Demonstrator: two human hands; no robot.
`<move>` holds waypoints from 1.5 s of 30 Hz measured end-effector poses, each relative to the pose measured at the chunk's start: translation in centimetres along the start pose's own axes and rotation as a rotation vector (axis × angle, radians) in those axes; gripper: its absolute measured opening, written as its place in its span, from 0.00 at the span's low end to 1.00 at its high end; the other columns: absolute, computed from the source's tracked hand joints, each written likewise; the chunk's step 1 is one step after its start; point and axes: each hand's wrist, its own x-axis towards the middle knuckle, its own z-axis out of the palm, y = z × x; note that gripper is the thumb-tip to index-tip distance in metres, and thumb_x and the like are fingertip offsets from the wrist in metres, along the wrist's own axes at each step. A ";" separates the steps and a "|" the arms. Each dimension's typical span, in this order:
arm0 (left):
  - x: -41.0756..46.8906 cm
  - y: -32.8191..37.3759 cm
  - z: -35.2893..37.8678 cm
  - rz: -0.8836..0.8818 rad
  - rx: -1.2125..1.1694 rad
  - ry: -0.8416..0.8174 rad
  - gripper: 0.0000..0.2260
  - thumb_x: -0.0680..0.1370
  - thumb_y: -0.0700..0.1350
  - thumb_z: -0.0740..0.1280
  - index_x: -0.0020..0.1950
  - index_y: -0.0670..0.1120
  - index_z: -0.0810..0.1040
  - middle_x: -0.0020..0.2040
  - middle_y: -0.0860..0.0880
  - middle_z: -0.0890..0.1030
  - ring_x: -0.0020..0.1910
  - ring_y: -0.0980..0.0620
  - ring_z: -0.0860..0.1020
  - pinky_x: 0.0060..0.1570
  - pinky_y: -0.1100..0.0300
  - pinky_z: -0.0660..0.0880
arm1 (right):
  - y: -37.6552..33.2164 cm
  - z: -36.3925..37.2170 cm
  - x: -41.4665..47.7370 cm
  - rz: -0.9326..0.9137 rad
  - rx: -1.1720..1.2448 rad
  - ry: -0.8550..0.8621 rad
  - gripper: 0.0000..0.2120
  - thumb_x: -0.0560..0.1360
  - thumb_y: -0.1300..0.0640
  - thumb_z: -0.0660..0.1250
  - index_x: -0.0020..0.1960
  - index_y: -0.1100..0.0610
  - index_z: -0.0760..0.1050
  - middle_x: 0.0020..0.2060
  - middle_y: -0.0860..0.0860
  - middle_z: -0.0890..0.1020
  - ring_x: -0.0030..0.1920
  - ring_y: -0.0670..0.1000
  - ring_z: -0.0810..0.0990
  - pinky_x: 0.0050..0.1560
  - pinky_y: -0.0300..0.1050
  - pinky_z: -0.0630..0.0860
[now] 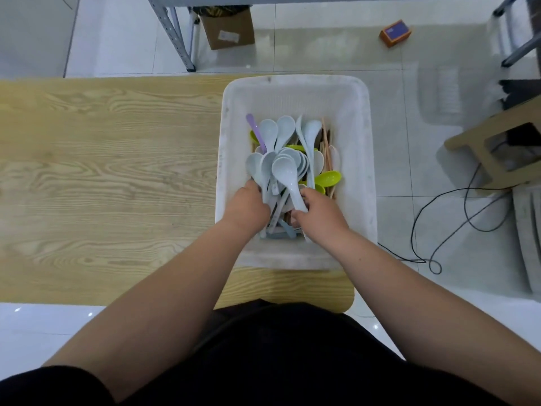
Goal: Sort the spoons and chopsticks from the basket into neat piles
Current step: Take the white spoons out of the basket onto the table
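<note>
1. Nearest the camera, 2 bare forearms stretch forward over dark clothing and dip into the basket (369,159).
2. The left hand (248,208) is curled round the handles of a bunch of pale blue spoons (254,164). Their bowls fan upward and away from the person.
3. The right hand (320,216) grips the handle of 1 single pale spoon (285,171). Its bowl rests against the bunch. How the fingers lie underneath is hidden.
4. The step in hand looks like gathering like spoons into 1 stack inside the basket. The task seems early, since every utensil in view lies in the basket or in a hand.
5. The basket stands at the right end of the wooden table (102,171), and its right side seems to reach past the table's edge.
6. Deeper in the basket lie green spoons (332,177), a purple spoon (255,128) and more pale ones. The chopsticks (326,142) run along the right side, partly buried under spoons.
7. The next move probably calls for nesting the single spoon into the bunch. The stack then has to be lifted over the left wall onto the wood with a firm hold, as smooth handles may slip. The chopsticks need a separate pick.
8. Farthest off, on the tiled floor, sit a cardboard box (231,30) and a small orange box (395,33).
</note>
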 end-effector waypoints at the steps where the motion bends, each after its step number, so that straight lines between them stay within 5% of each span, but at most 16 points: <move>1: -0.4 -0.1 -0.4 0.008 -0.038 -0.025 0.08 0.77 0.39 0.65 0.56 0.44 0.74 0.46 0.46 0.80 0.44 0.46 0.78 0.37 0.57 0.72 | 0.1 -0.5 -0.3 0.019 0.085 -0.011 0.16 0.77 0.60 0.68 0.63 0.48 0.74 0.48 0.49 0.84 0.41 0.49 0.86 0.48 0.52 0.82; 3: -1.3 -0.3 -0.8 -0.006 -0.201 -0.042 0.04 0.76 0.41 0.67 0.50 0.46 0.77 0.41 0.48 0.79 0.41 0.45 0.80 0.36 0.55 0.77 | -0.1 -1.3 -1.2 0.051 0.246 -0.025 0.17 0.78 0.61 0.69 0.66 0.51 0.74 0.48 0.48 0.85 0.39 0.45 0.86 0.45 0.49 0.83; 7: -3.8 0.0 -0.8 -0.073 -0.651 -0.079 0.05 0.77 0.39 0.70 0.52 0.46 0.80 0.45 0.45 0.83 0.48 0.43 0.84 0.50 0.43 0.82 | -0.6 -1.9 -3.2 0.049 0.554 -0.090 0.15 0.78 0.61 0.70 0.63 0.53 0.75 0.51 0.52 0.86 0.45 0.50 0.87 0.48 0.55 0.84; 12: -7.7 0.2 -0.3 -0.062 -0.911 -0.058 0.07 0.78 0.37 0.69 0.56 0.44 0.80 0.51 0.44 0.85 0.48 0.46 0.85 0.48 0.48 0.83 | -1.0 -0.7 -5.4 -0.043 0.552 -0.167 0.12 0.76 0.57 0.72 0.58 0.48 0.78 0.49 0.48 0.87 0.50 0.49 0.86 0.57 0.59 0.81; 23: -14.9 -7.2 -0.8 -0.170 -1.107 0.191 0.07 0.77 0.35 0.70 0.55 0.42 0.79 0.48 0.42 0.86 0.47 0.46 0.86 0.43 0.52 0.83 | -4.3 5.2 -10.5 -0.277 0.275 -0.351 0.13 0.77 0.52 0.73 0.60 0.42 0.81 0.48 0.45 0.86 0.50 0.47 0.85 0.57 0.56 0.81; 29: -17.5 -15.0 -2.8 -0.165 -1.208 0.245 0.09 0.78 0.35 0.69 0.57 0.41 0.78 0.48 0.42 0.86 0.45 0.46 0.86 0.43 0.54 0.82 | -8.6 11.7 -12.7 -0.238 0.166 -0.378 0.09 0.82 0.49 0.64 0.57 0.43 0.82 0.49 0.42 0.85 0.51 0.44 0.82 0.51 0.41 0.77; 38: -22.2 -32.0 -8.6 -0.192 -1.320 0.292 0.15 0.76 0.35 0.72 0.62 0.43 0.77 0.51 0.39 0.85 0.47 0.44 0.86 0.49 0.46 0.83 | -17.2 28.2 -16.2 -0.041 0.359 -0.498 0.08 0.81 0.62 0.64 0.53 0.58 0.83 0.49 0.59 0.86 0.51 0.61 0.86 0.58 0.64 0.80; 45: -23.5 -41.0 -12.8 -0.207 -1.288 0.319 0.16 0.76 0.37 0.73 0.62 0.45 0.77 0.51 0.41 0.85 0.47 0.45 0.86 0.49 0.46 0.83 | -22.7 36.8 -16.9 -0.015 0.392 -0.572 0.05 0.80 0.63 0.66 0.51 0.60 0.81 0.47 0.59 0.87 0.48 0.60 0.87 0.53 0.59 0.82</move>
